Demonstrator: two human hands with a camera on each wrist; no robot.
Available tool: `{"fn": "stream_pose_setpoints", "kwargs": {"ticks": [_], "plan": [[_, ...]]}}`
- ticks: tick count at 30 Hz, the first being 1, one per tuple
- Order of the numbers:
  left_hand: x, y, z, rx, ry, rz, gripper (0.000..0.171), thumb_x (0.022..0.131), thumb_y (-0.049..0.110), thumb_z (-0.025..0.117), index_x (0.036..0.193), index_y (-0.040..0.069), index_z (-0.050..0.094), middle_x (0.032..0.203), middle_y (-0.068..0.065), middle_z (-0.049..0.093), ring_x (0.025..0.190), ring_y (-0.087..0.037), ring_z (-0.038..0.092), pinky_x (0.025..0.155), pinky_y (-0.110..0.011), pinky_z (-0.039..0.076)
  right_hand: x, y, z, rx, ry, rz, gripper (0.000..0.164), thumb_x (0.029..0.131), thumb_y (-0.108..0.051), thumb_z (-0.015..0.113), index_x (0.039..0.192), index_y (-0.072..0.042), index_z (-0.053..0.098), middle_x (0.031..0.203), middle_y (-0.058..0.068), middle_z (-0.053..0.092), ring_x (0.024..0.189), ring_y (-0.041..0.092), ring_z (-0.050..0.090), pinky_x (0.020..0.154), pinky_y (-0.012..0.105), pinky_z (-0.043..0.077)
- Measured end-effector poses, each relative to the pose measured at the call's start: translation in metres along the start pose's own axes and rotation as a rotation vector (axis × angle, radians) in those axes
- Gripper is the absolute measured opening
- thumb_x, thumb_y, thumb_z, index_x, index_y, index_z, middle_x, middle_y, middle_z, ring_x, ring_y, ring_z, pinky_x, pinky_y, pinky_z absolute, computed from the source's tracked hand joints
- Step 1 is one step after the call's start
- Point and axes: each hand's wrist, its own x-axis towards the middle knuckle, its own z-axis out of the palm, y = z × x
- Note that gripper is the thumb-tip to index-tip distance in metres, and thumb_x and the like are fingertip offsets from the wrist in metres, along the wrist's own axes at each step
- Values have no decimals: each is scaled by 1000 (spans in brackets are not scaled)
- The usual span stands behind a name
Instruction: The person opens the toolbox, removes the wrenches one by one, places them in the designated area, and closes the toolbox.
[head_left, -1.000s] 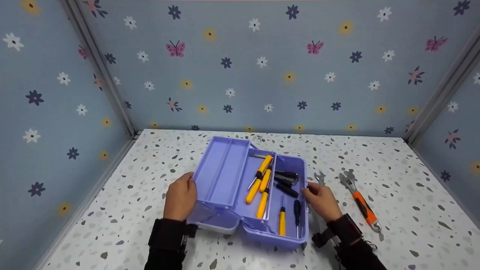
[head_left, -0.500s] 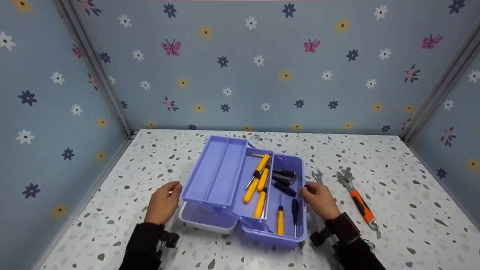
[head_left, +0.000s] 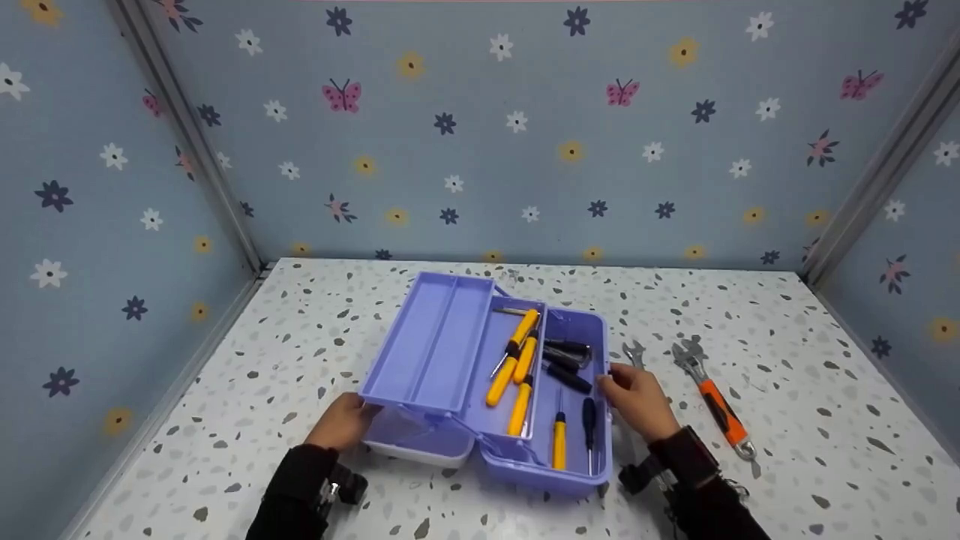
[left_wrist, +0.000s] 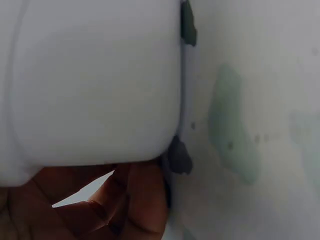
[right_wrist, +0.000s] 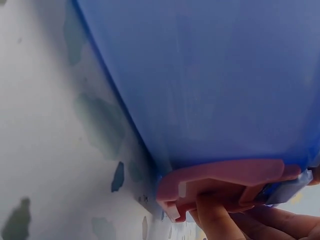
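A purple toolbox [head_left: 547, 480] stands unfolded on the table. Its two-slot upper tray [head_left: 431, 337] swings out to the left over the pale lid [head_left: 420, 453]. My left hand [head_left: 341, 424] is at the lid's left end, its fingertips partly hidden under the tray; the left wrist view shows curled fingers against the white lid [left_wrist: 95, 95]. My right hand [head_left: 641, 401] grips the box's right wall, thumb at the rim. In the right wrist view one finger [right_wrist: 215, 217] touches a reddish latch [right_wrist: 225, 180] on that wall.
Yellow-handled screwdrivers [head_left: 502, 381] lie in the middle tray. In the deep bin are black-handled tools [head_left: 568, 377], a black screwdriver [head_left: 589, 412] and a yellow one [head_left: 559, 442]. Right of the box lie an orange-handled adjustable wrench [head_left: 722, 412] and a smaller wrench [head_left: 634, 352].
My left hand left the upper tray's left edge, moved out to the left, then came lower and in to the lid's end. My right hand stays on the box wall.
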Motion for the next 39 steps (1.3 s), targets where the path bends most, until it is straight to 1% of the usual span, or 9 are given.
{"fn": "stream_pose_setpoints", "kwargs": {"ticks": [5,8,13,16,21,26,29,35,39], "plan": [[2,3,-2,19,22,5,31,97,9,49,114,-10,67,86,-15,71,74,-14,56,75,-31,47,0,0,0,12,6,-9,28,94,-8,58,116,6,66,71,0,59,63,8,51,55,20,43],[2,5,-4,30,37,-5,31,97,8,47,111,-10,68,75,-9,64,70,-14,52,73,-30,45,-1,0,0,32,4,-21,28,94,-8,59,117,7,66,72,2,60,62,7,51,56,20,43],[2,9,-6,17,46,-45,35,98,11,43,113,-11,66,93,-18,69,85,-20,61,83,-37,50,-3,0,2,41,7,-24,27,94,-8,59,116,7,66,72,2,59,63,8,51,57,20,42],[2,8,-5,-141,23,-127,38,98,14,41,118,-13,60,108,-24,67,93,-25,64,83,-40,54,-3,0,2,37,13,-13,26,94,-8,59,114,6,66,72,2,58,63,9,51,57,20,43],[4,4,-1,-442,4,-212,38,100,16,39,122,-13,50,110,-22,60,95,-25,60,80,-39,56,-1,-1,2,30,20,-6,29,94,-9,59,117,6,65,74,2,60,65,9,52,58,20,44],[3,7,1,-552,55,-209,36,100,16,40,122,-11,49,119,-23,57,104,-28,57,91,-42,52,-1,-2,1,26,23,3,29,94,-10,60,117,7,65,72,0,59,64,8,52,57,20,44],[1,11,-1,-567,77,-214,35,100,16,42,121,-9,51,123,-21,56,111,-28,55,96,-42,49,-1,-3,1,18,23,17,29,94,-10,60,118,7,65,73,0,60,65,8,52,57,20,44],[-4,28,-9,-534,75,-213,43,100,25,50,128,-7,46,125,-18,54,109,-24,53,88,-32,47,-2,-2,0,35,13,5,33,94,-12,61,121,7,63,80,4,65,68,9,55,61,21,47],[-8,45,-13,-509,92,-193,53,100,32,51,135,-6,40,135,-23,48,116,-26,52,88,-30,46,-3,-2,1,40,25,-15,30,93,-11,62,117,7,65,77,2,64,65,7,54,60,20,47]]}}
